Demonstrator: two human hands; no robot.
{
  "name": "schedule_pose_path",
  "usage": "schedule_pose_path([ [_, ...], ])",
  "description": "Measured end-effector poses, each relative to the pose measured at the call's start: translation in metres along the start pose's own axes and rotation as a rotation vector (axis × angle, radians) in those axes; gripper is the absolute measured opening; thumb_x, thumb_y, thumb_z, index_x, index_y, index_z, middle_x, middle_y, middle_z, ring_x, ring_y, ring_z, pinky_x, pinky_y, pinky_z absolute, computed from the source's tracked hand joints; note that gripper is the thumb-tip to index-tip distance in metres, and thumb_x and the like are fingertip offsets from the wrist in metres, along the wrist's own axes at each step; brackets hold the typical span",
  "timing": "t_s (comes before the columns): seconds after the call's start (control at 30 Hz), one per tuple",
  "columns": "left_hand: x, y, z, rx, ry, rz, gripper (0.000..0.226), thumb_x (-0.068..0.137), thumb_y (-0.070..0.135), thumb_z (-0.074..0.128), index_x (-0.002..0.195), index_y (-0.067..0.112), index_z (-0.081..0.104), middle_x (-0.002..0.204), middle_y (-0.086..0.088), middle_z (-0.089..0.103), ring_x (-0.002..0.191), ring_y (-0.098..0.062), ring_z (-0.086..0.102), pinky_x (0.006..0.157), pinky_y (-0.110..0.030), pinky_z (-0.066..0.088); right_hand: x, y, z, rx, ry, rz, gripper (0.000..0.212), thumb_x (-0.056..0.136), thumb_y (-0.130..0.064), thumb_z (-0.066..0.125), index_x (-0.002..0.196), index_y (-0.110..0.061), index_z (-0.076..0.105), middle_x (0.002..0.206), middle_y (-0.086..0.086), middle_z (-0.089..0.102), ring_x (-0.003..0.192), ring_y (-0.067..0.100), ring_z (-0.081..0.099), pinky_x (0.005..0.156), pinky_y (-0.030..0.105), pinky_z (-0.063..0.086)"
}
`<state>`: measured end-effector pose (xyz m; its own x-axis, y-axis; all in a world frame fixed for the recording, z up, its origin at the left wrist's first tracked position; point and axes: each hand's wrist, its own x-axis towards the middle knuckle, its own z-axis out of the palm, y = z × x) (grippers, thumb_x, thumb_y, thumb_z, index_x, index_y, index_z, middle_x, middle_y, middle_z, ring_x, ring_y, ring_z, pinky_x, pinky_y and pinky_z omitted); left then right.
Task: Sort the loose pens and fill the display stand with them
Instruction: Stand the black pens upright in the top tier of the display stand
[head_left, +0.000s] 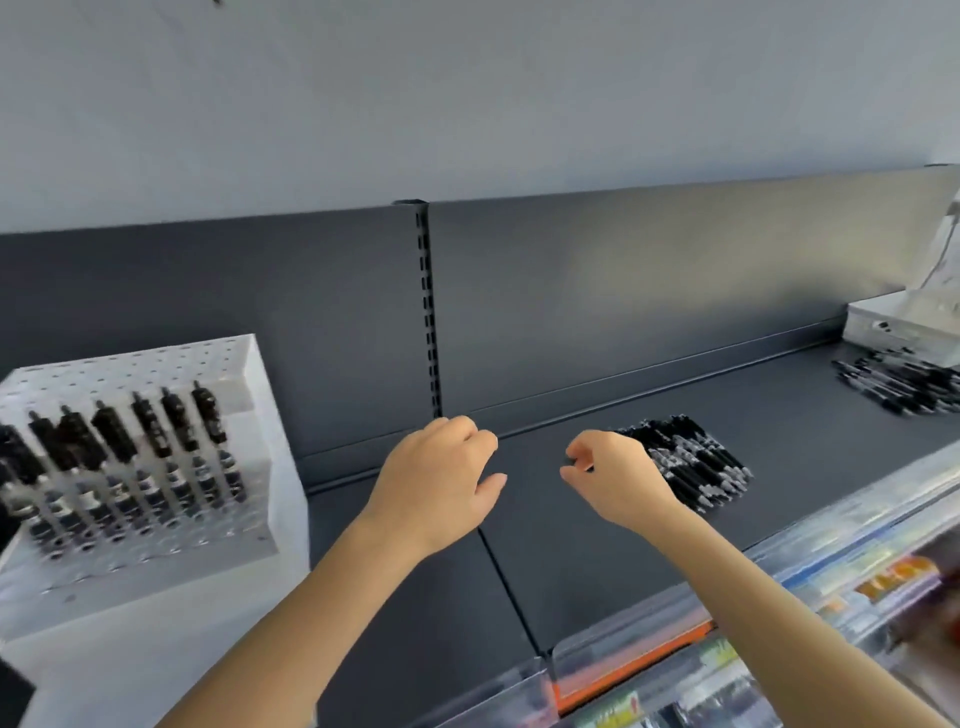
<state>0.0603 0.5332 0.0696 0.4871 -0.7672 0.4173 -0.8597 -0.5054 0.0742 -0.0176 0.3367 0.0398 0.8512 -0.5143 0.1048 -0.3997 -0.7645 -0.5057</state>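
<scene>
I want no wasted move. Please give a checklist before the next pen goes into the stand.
1. Free holes in the white perforated plastic display stand: ok, upper rows empty.
2. Near pile of loose black pens beside the right hand: ok.
3. Pen in the right hand: cannot tell; only a small dark object shows between its fingers.
4. Left hand free: ok, nothing seen in it.
5. Far pile of black pens sorted: cannot tell, blurred.

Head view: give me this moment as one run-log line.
left hand: loosely curled, empty | right hand: pinching dark pen, near pen pile | display stand: partly filled
</scene>
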Motion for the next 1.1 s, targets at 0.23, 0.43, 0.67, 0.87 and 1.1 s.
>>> schedule_pose_path([
  [0.23,0.052,0.056,0.062,0.004,-0.144,-0.106,0.031,0.097,0.040,0.045,0.114,0.017,0.058,0.109,0.006,0.057,0.104,-0.015,0.052,0.086,-0.033,0.048,0.039,0.096,-0.026,-0.292,-0.097,0.085,0.020,0.093,-0.028,0.052,0.079,-0.014,0.049,0.080,-0.001,0.053,0.080,0.026,0.056,0.059,0.029,0.041],
  [0.43,0.077,0.083,0.096,0.032,-0.257,-0.166,0.030,0.098,0.037,0.044,0.114,0.016,0.058,0.110,0.003,0.057,0.103,-0.017,0.053,0.085,-0.034,0.048,0.055,0.129,-0.028,-0.332,-0.156,0.109,0.038,0.092,-0.035,0.056,0.063,-0.017,0.038,0.077,0.000,0.046,0.068,0.025,0.053,0.056,0.027,0.039],
  [0.67,0.097,0.092,0.121,0.052,-0.353,-0.189,0.028,0.097,0.034,0.046,0.113,0.014,0.059,0.109,0.001,0.058,0.099,-0.019,0.056,0.083,-0.036,0.051,0.065,0.136,-0.028,-0.272,-0.220,0.112,0.037,0.088,-0.023,0.059,0.060,-0.016,0.037,0.062,-0.003,0.043,0.050,0.014,0.041,0.043,0.022,0.030],
  [0.87,0.106,0.096,0.135,0.053,-0.391,-0.223,0.026,0.099,0.033,0.044,0.112,0.014,0.057,0.107,-0.001,0.058,0.095,-0.022,0.058,0.079,-0.036,0.051,0.073,0.137,-0.024,-0.228,-0.278,0.120,0.038,0.080,-0.006,0.055,0.054,-0.016,0.029,0.051,-0.002,0.032,0.044,0.017,0.031,0.041,0.020,0.024],
  [1.1,0.111,0.099,0.146,0.047,-0.389,-0.253,0.021,0.100,0.031,0.043,0.104,0.012,0.053,0.097,-0.002,0.055,0.089,-0.024,0.059,0.068,-0.032,0.045,0.079,0.145,-0.021,-0.219,-0.262,0.105,0.040,0.081,-0.012,0.057,0.053,-0.016,0.030,0.051,-0.003,0.032,0.043,0.015,0.031,0.042,0.020,0.024],
])
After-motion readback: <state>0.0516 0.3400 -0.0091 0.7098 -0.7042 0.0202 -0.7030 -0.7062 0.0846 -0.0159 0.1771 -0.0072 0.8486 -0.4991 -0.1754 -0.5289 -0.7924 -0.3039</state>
